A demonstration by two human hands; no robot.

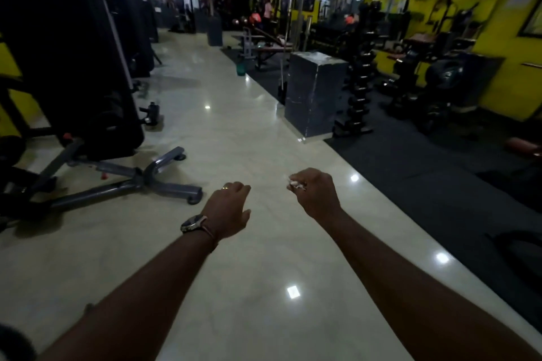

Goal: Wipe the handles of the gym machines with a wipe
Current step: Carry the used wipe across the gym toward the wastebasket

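Observation:
Both my arms stretch forward over a shiny pale tiled floor. My right hand (318,196) is closed around a small crumpled white wipe (294,184), which pokes out at the fingers. My left hand (230,208), with a ring and a wristwatch, hangs with its fingers curled loosely and nothing in it. A black gym machine (73,67) with a grey metal base stands to my left, out of reach of both hands. I cannot make out its handles in the dim light.
More black machines line the left side. A grey boxy block (315,94) and a dumbbell rack (359,88) stand on the right by dark rubber matting. Benches and people in orange are far back. Yellow walls run along the right.

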